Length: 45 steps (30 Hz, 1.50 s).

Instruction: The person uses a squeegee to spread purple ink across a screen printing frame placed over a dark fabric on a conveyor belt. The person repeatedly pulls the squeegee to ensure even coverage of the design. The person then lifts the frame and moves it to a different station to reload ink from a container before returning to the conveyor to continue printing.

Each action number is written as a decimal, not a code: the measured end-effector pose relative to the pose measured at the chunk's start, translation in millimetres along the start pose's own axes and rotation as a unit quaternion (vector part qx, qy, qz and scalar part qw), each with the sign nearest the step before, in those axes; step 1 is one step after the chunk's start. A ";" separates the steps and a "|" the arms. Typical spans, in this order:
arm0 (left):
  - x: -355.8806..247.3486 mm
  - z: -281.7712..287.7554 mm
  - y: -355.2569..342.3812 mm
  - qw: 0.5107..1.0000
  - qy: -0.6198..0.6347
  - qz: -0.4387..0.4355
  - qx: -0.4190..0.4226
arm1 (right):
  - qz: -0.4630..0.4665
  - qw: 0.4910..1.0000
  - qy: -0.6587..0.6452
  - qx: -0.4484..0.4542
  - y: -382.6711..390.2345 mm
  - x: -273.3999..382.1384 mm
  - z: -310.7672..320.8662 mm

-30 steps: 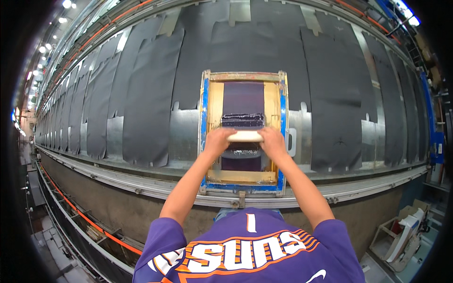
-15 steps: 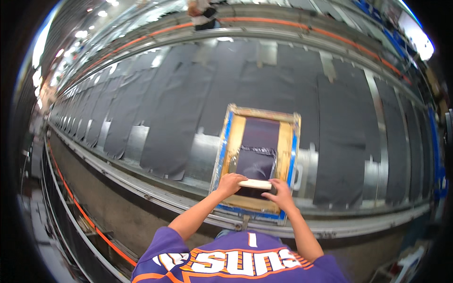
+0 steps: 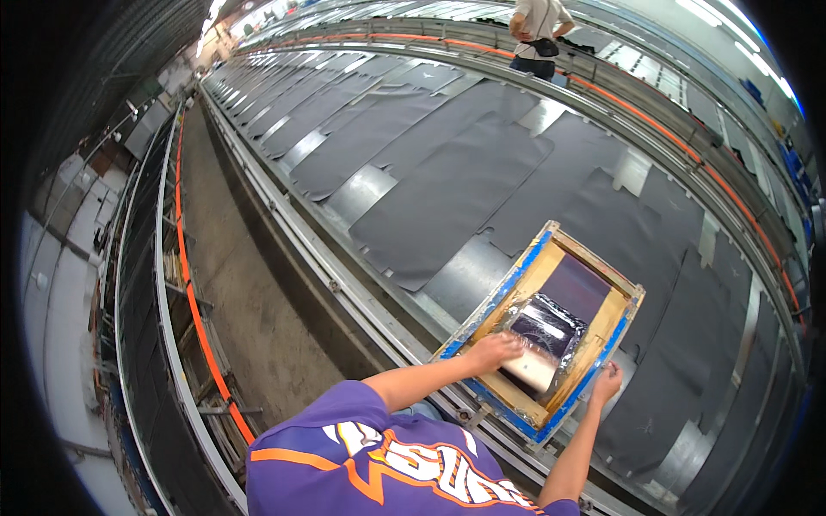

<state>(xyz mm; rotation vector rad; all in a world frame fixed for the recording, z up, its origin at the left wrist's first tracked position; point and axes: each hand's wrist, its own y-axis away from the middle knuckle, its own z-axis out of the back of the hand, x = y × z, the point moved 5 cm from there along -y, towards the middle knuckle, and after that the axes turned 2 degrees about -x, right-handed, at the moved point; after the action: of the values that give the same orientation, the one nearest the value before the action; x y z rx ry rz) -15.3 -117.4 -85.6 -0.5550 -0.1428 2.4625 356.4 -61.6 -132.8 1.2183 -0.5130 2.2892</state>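
Note:
A wooden screen-printing frame (image 3: 526, 273) with blue tape along its edges lies tilted on the long table. Inside it is a dark mesh (image 3: 578, 285), with a glossy smear of dark ink (image 3: 551, 322) across the middle. A pale squeegee (image 3: 532, 365) rests in the near half of the frame. My left hand (image 3: 496, 352), slightly blurred, is closed on the squeegee's left end. At the frame's right outer side my right hand (image 3: 607, 382) is closed around the side handle, which its fingers mostly cover.
Dark fabric panels (image 3: 447, 202) lie in rows along the metal table (image 3: 469, 277), which has a rail (image 3: 335, 284) on its near edge. A concrete aisle (image 3: 249, 301) runs at left, beside an orange strip (image 3: 191, 318). Another person (image 3: 540, 39) stands beyond the table.
My right hand has left the squeegee and moved to the frame's right side. My left hand keeps the squeegee. The view has turned, so the frame appears tilted and further right.

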 end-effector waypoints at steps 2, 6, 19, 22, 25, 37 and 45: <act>-11.5 19.6 42.7 0.997 0.063 0.008 0.044 | 0.022 0.999 0.045 -0.023 5.6 15.0 12.1; 3.7 64.8 80.6 0.993 0.102 0.034 0.047 | 0.052 0.998 0.039 -0.012 27.7 86.2 1.7; 301.8 247.8 176.9 0.994 0.033 0.085 0.063 | 0.040 0.999 -0.029 -0.010 198.7 280.3 -292.8; 339.9 254.4 191.0 0.993 0.013 0.095 0.074 | 0.030 0.999 -0.018 -0.010 220.4 302.7 -323.6; 355.7 256.6 199.2 0.997 -0.009 0.067 0.049 | 0.000 1.000 -0.015 0.010 227.6 311.7 -343.2; 342.3 259.4 243.8 0.998 0.002 0.037 0.057 | -0.054 0.998 -0.004 0.038 233.2 310.5 -350.9; 410.7 245.0 110.3 0.998 0.006 0.040 0.056 | 0.196 0.931 0.283 0.123 213.2 370.6 -329.7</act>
<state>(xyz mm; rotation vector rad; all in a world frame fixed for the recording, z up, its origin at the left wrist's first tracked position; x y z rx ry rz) -477.7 39.1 -34.8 -0.5374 0.0224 2.5256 -162.0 34.0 -15.8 0.5189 -0.2727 2.9577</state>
